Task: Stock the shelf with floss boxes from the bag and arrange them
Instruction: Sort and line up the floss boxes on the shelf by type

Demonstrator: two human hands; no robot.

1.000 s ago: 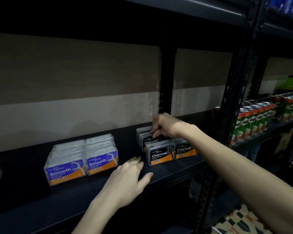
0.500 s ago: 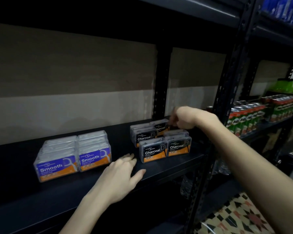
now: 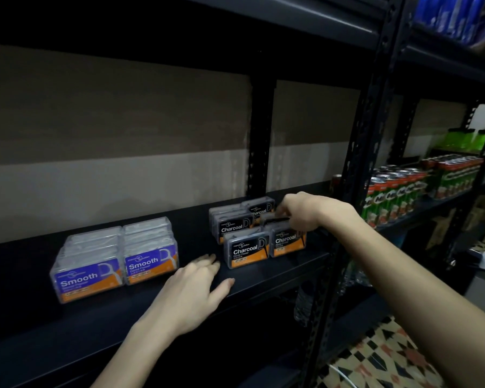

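Two Smooth rows (image 3: pixel 115 259): clear hard-plastic floss boxes with blue-and-orange labels, side by side at the left of the matte black metal shelf (image 3: pixel 263 278).
My left hand (image 3: pixel 193 292): fingers straight and loosely spread, low over the shelf between both groups.
Charcoal boxes (image 3: pixel 247 247): dark rectangular cases, packed in rows front to back.
My right hand (image 3: pixel 305 210): fingers curled, pinching one Charcoal box (image 3: pixel 272 219) behind the front right one.
Perforated post (image 3: pixel 356 191): just behind my forearm.
Green cans (image 3: pixel 395 197): glossy, in the next bay.
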